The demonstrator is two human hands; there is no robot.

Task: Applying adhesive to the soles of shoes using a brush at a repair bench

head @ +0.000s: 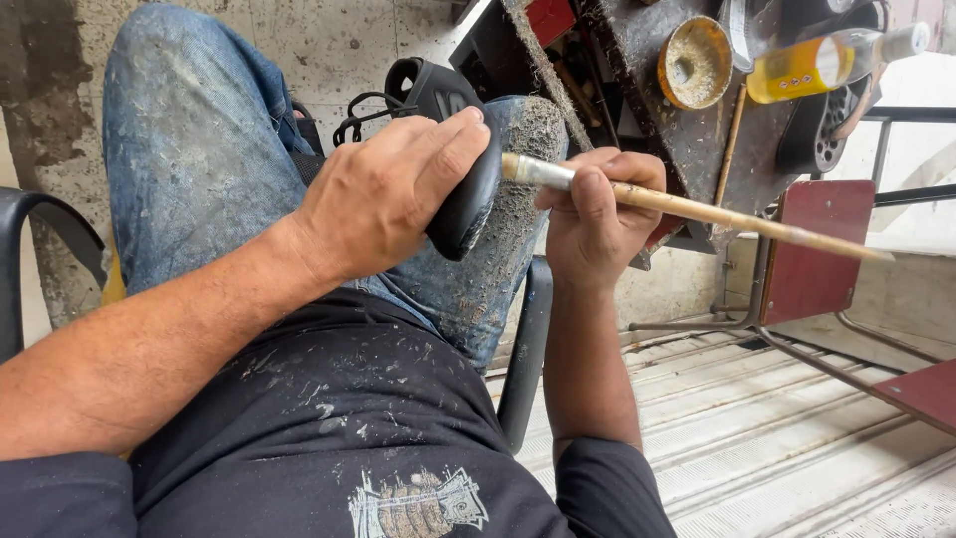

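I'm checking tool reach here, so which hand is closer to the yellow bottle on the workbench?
The right hand. It holds a brush below and left of the yellow bottle. The left hand is farther left, gripping a black shoe over the knee.

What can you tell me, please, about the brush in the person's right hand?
The brush is long and thin, with a pale wooden handle, smeared and stained, and a dull metal ferrule near its head. It lies nearly level, the handle's tapered end pointing right and slightly down. The right hand grips it close to the ferrule, fingers curled round it. Its head meets the edge of the black shoe held on the knee by the left hand; the bristles are hidden.
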